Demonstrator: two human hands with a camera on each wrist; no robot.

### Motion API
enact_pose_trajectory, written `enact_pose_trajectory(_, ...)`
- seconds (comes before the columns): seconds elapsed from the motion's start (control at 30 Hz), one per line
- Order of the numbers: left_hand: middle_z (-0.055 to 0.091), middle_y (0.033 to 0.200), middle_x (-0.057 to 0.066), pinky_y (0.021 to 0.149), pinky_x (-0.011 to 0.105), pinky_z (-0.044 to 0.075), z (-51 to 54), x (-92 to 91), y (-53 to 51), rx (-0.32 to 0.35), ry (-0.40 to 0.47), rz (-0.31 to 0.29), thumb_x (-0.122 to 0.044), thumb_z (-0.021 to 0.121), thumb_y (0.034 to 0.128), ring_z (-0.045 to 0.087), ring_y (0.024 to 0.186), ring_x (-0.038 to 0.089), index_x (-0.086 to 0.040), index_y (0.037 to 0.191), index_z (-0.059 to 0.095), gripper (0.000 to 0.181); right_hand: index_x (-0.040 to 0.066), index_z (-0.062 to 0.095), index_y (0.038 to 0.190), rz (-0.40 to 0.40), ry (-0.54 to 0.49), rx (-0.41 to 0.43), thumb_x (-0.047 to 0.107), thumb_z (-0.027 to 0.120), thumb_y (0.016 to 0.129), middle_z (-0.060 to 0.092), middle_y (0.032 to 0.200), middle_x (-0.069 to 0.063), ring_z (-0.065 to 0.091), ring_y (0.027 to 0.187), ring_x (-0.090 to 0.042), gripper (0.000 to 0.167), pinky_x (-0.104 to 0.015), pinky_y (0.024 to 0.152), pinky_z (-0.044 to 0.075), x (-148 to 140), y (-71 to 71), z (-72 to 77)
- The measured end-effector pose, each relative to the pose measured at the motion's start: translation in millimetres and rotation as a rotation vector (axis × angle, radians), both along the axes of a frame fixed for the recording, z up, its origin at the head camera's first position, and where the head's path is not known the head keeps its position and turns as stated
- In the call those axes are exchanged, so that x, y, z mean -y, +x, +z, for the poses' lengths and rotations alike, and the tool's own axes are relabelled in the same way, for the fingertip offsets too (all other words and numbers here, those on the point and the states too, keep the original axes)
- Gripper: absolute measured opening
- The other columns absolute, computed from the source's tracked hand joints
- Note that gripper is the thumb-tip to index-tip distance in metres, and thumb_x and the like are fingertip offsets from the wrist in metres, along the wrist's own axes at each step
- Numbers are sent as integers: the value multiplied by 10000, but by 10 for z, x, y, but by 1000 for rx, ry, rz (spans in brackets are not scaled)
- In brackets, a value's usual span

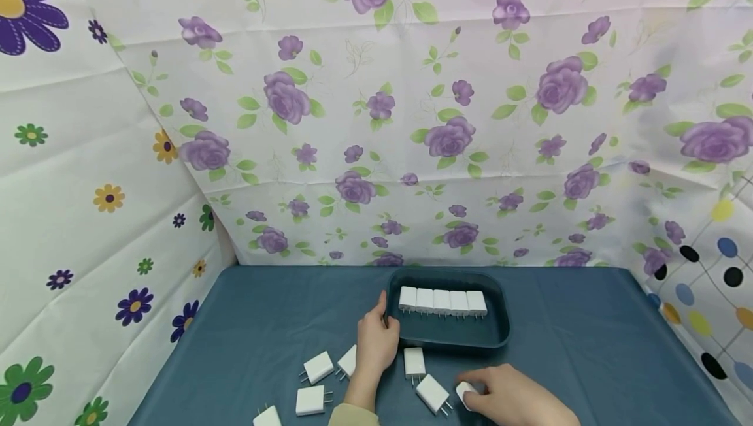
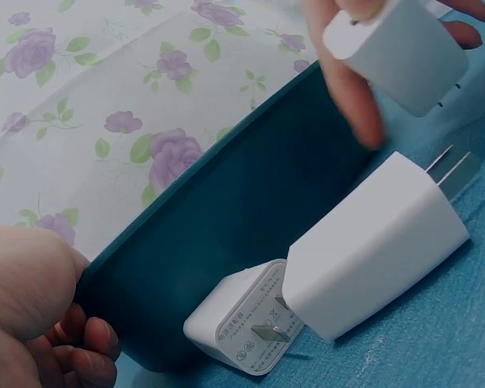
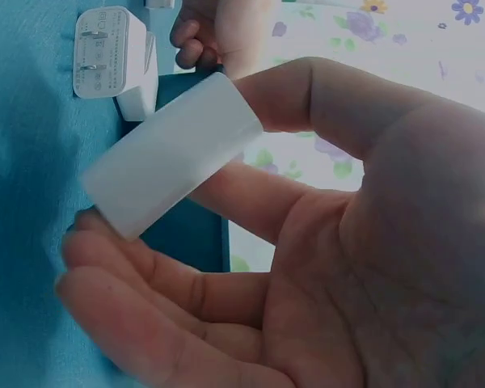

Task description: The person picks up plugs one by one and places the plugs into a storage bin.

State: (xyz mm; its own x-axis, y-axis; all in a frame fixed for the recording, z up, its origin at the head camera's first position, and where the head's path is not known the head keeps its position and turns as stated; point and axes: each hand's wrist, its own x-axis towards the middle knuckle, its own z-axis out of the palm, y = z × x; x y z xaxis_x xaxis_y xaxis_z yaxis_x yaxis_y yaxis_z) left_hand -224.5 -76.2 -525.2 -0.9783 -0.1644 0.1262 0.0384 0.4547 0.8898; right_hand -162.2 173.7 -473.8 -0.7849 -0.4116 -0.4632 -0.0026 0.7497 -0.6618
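Note:
My left hand (image 1: 376,340) holds the left edge of a dark teal tray (image 1: 451,332), its fingers curled at the rim in the left wrist view. Inside the tray, several white chargers (image 1: 442,301) stand in a row along the far side, prongs toward me. Right of the loose chargers, my right hand (image 1: 520,394) pinches a white charger (image 3: 174,158) between thumb and fingers, just in front of the tray. Between my hands, one white charger (image 1: 414,362) lies close to the tray's front wall, and a second charger (image 1: 433,393) lies slanted nearer to me.
Left of my left forearm, several more chargers lie scattered, among them one tilted charger (image 1: 318,367) and one flat charger (image 1: 310,400). A blue cloth (image 1: 576,334) covers the table. Flowered white sheeting (image 1: 365,151) hangs behind it and at the sides.

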Motion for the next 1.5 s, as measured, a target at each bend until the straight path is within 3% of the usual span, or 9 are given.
enact_pose_trajectory(0.1, 441, 503, -21, 469, 268, 268, 9, -1, 7, 3, 1, 0, -11, 552, 1023, 294, 429, 105, -38, 1612, 471, 595, 163, 792, 1236, 10, 2, -16, 288, 687, 1028, 750, 1171, -60, 699, 1018, -270, 264, -599, 917, 546, -17, -2, -6)
enact_pose_trajectory(0.2, 442, 501, -20, 465, 270, 268, 16, 1, 15, 7, 6, -5, -8, 551, 1022, 290, 426, 106, -42, 1614, 469, 599, 187, 776, 1146, -13, 18, -19, 308, 707, 1017, 738, 995, -34, 675, 874, -225, 190, -521, 806, 553, -11, 2, -9)
enact_pose_trajectory(0.37, 440, 495, -18, 459, 266, 262, 21, 3, 12, 13, 5, -6, -8, 551, 1023, 284, 420, 107, -53, 1619, 465, 604, 214, 694, 1039, -40, 32, -18, 351, 758, 989, 636, 760, -39, 577, 684, -211, 160, -424, 658, 452, 2, 21, 3)
enact_pose_trajectory(0.7, 444, 502, -15, 461, 271, 264, -3, 11, 16, 8, 8, -5, 2, 551, 1017, 291, 427, 113, -51, 1617, 469, 608, 199, 663, 1012, -46, 51, 52, 448, 768, 979, 625, 768, -42, 553, 659, -207, 272, -409, 636, 428, 1, 25, 19)
enact_pose_trajectory(0.93, 441, 495, -14, 457, 268, 266, 7, 10, 10, 7, 12, -3, -16, 549, 1021, 281, 418, 110, -41, 1614, 470, 599, 212, 659, 1002, -55, 97, 36, 568, 693, 977, 594, 701, -56, 508, 579, -204, 359, -405, 608, 435, 19, -11, -7)
enact_pose_trajectory(1.1, 441, 495, -15, 458, 270, 262, 2, 1, 14, 6, 10, -6, -14, 549, 1021, 280, 419, 113, -38, 1613, 470, 598, 141, 639, 1112, -66, -83, 2, 532, 666, 1013, 628, 750, -78, 570, 611, -241, 405, -406, 612, 478, -30, -61, -9)
enact_pose_trajectory(1.23, 436, 495, -14, 458, 272, 260, -9, -6, 12, 6, 8, -4, -4, 550, 1018, 283, 421, 117, -33, 1613, 469, 601, 84, 590, 1263, -12, -278, -63, 417, 646, 1065, 657, 829, -95, 615, 680, -278, 391, -403, 608, 512, -63, -110, 3)
enact_pose_trajectory(1.33, 437, 496, -10, 460, 273, 258, -12, -5, 7, 4, 12, -2, 2, 552, 1014, 284, 425, 118, -36, 1612, 471, 605, 53, 552, 1325, 2, -361, -106, 378, 619, 1091, 669, 854, -98, 635, 695, -277, 407, -399, 602, 540, -47, -152, 6)
enact_pose_trajectory(1.5, 451, 504, -4, 467, 272, 260, -8, 3, -1, 6, 12, 1, -2, 555, 1013, 290, 431, 119, -48, 1613, 474, 607, 50, 542, 1374, -144, -405, -165, 439, 598, 1095, 675, 860, -93, 655, 727, -268, 481, -422, 618, 573, 95, -249, 8)
